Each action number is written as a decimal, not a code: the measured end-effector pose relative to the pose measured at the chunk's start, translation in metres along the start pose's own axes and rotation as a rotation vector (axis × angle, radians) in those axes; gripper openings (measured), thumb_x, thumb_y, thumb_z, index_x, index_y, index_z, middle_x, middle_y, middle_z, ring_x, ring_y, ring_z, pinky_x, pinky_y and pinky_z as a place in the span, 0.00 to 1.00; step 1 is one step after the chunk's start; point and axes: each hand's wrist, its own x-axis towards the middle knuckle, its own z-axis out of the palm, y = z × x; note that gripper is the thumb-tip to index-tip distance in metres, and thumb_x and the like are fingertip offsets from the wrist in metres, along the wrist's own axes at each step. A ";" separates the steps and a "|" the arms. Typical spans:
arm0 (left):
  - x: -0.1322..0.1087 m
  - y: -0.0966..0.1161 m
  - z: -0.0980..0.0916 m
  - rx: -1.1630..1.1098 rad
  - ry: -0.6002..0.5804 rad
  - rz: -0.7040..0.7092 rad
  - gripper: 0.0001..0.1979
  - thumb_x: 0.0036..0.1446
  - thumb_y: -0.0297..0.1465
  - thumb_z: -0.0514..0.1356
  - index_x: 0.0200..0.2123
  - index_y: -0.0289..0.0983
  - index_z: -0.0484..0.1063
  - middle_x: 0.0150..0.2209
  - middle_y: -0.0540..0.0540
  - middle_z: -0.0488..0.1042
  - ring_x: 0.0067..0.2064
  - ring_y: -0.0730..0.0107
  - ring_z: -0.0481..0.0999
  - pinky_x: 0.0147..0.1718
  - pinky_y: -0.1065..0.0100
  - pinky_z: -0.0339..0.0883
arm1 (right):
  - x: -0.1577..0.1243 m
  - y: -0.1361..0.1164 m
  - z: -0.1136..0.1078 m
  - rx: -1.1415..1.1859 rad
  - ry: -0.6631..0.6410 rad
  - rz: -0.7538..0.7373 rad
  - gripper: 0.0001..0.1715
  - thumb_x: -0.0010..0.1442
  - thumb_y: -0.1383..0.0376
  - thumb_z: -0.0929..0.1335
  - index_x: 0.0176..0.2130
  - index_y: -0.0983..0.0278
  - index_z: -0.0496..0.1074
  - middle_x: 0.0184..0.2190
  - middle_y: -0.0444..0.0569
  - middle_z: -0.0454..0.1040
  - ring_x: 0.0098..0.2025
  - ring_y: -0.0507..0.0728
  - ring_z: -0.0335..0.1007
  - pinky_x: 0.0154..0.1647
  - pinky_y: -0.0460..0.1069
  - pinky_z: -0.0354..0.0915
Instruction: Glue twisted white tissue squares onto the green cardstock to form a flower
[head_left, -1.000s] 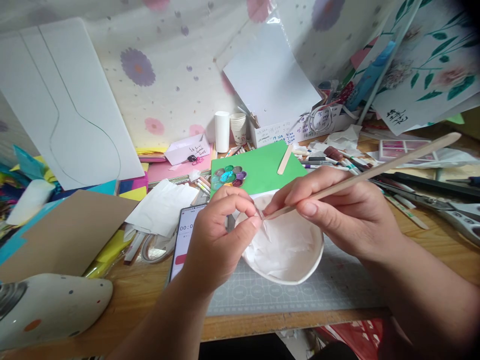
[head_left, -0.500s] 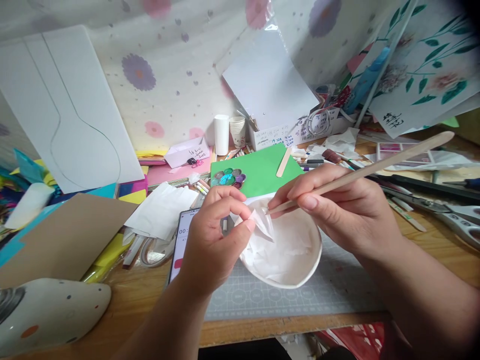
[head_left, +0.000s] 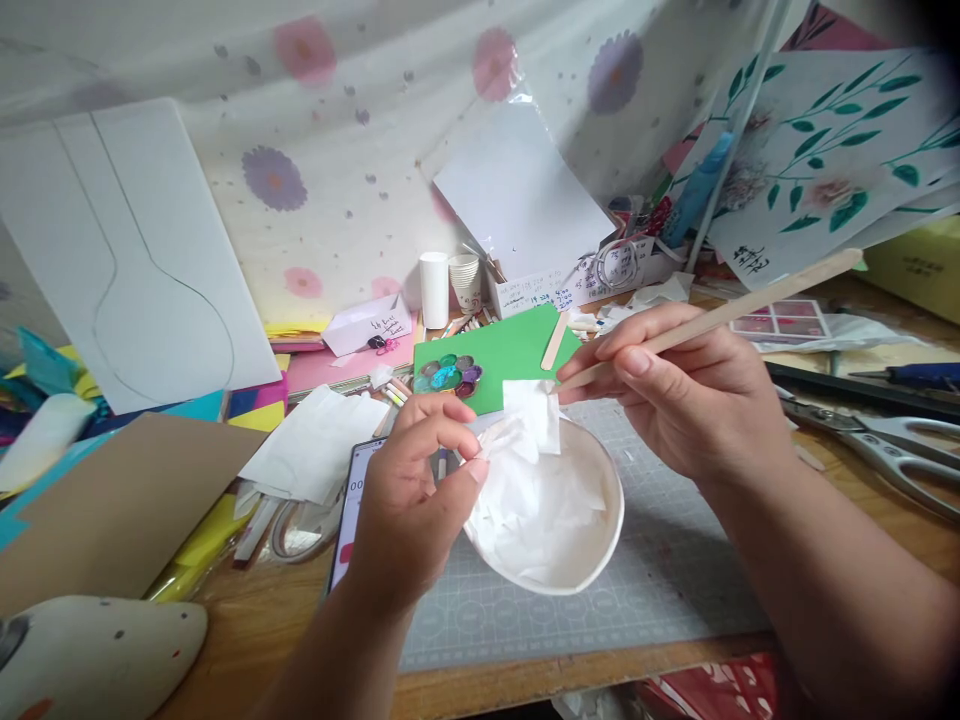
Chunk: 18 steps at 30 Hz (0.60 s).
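farther apart: right hand (head_left: 697, 400) tight on stick (head_left: 765, 299), left hand (head_left: 416, 490) tight on paper (head_left: 504, 437), scraps (head_left: 551, 498) in bowl (head_left: 592, 550)

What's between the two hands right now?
In the head view, white paper pieces lie between the left hand and right hand, at the far side of the white bowl, with the tip of the wooden stick alongside.
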 end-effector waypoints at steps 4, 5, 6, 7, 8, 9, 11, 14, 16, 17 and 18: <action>0.000 0.001 -0.001 0.006 -0.056 0.096 0.07 0.54 0.25 0.59 0.36 0.43 0.72 0.40 0.49 0.68 0.46 0.62 0.67 0.50 0.60 0.59 | -0.003 0.000 0.001 -0.028 -0.020 0.008 0.04 0.66 0.68 0.71 0.41 0.63 0.79 0.37 0.49 0.83 0.41 0.59 0.83 0.41 0.55 0.82; -0.001 0.002 -0.001 0.018 -0.063 0.102 0.06 0.56 0.27 0.60 0.37 0.42 0.72 0.39 0.50 0.69 0.44 0.62 0.67 0.48 0.60 0.60 | -0.004 0.000 0.002 -0.040 -0.027 0.013 0.04 0.67 0.68 0.70 0.41 0.63 0.79 0.37 0.49 0.83 0.41 0.59 0.83 0.42 0.55 0.82; -0.001 0.003 -0.002 0.033 -0.065 0.090 0.05 0.57 0.30 0.60 0.38 0.42 0.72 0.37 0.50 0.69 0.43 0.63 0.68 0.46 0.61 0.60 | -0.005 0.000 0.003 -0.052 -0.036 0.018 0.05 0.67 0.68 0.70 0.42 0.63 0.79 0.37 0.49 0.83 0.41 0.59 0.83 0.42 0.55 0.82; -0.002 0.003 -0.001 0.048 -0.068 0.056 0.04 0.57 0.32 0.61 0.38 0.42 0.71 0.36 0.50 0.69 0.41 0.63 0.68 0.43 0.61 0.60 | -0.007 0.000 0.005 -0.061 -0.047 0.020 0.05 0.67 0.67 0.70 0.42 0.62 0.78 0.37 0.49 0.83 0.41 0.59 0.83 0.42 0.55 0.81; -0.002 0.004 0.000 0.063 -0.070 0.010 0.05 0.57 0.34 0.62 0.37 0.41 0.71 0.35 0.50 0.70 0.38 0.64 0.68 0.41 0.62 0.60 | -0.009 -0.001 0.007 -0.070 -0.057 0.021 0.05 0.67 0.67 0.70 0.43 0.61 0.78 0.38 0.49 0.83 0.41 0.59 0.83 0.43 0.55 0.81; -0.003 0.005 0.001 0.079 -0.069 -0.039 0.07 0.56 0.36 0.63 0.35 0.41 0.70 0.33 0.51 0.70 0.36 0.65 0.67 0.38 0.63 0.60 | -0.010 -0.001 0.008 -0.082 -0.067 0.021 0.05 0.67 0.67 0.70 0.43 0.61 0.78 0.38 0.48 0.83 0.41 0.58 0.83 0.43 0.55 0.80; -0.002 0.006 0.003 0.120 -0.067 -0.117 0.10 0.53 0.37 0.66 0.31 0.40 0.69 0.29 0.52 0.69 0.32 0.66 0.67 0.34 0.64 0.60 | -0.014 0.000 0.011 -0.109 -0.078 0.026 0.05 0.67 0.67 0.70 0.43 0.60 0.78 0.39 0.48 0.83 0.41 0.58 0.82 0.45 0.53 0.79; -0.001 0.008 0.007 0.170 -0.075 -0.180 0.10 0.52 0.35 0.66 0.27 0.40 0.68 0.26 0.52 0.71 0.31 0.66 0.69 0.32 0.64 0.60 | -0.016 0.000 0.013 -0.134 -0.086 0.040 0.04 0.67 0.66 0.70 0.42 0.60 0.78 0.39 0.47 0.83 0.41 0.57 0.82 0.46 0.51 0.77; 0.000 0.009 0.008 0.180 -0.090 -0.206 0.08 0.52 0.35 0.65 0.26 0.39 0.70 0.26 0.50 0.73 0.31 0.65 0.71 0.31 0.64 0.60 | -0.016 0.001 0.013 -0.132 -0.092 0.043 0.04 0.67 0.66 0.70 0.43 0.59 0.78 0.39 0.47 0.83 0.41 0.56 0.82 0.45 0.51 0.76; 0.000 0.009 0.008 0.183 -0.095 -0.212 0.08 0.53 0.34 0.64 0.26 0.39 0.71 0.26 0.50 0.74 0.30 0.65 0.71 0.31 0.64 0.60 | -0.015 0.001 0.012 -0.134 -0.090 0.043 0.04 0.67 0.66 0.70 0.42 0.59 0.78 0.39 0.47 0.83 0.41 0.56 0.82 0.45 0.51 0.76; 0.001 0.010 0.008 0.184 -0.099 -0.212 0.07 0.53 0.34 0.64 0.26 0.39 0.72 0.26 0.50 0.74 0.30 0.66 0.71 0.31 0.65 0.61 | -0.015 0.001 0.012 -0.137 -0.087 0.044 0.04 0.67 0.66 0.70 0.42 0.60 0.78 0.39 0.47 0.83 0.41 0.56 0.82 0.45 0.51 0.77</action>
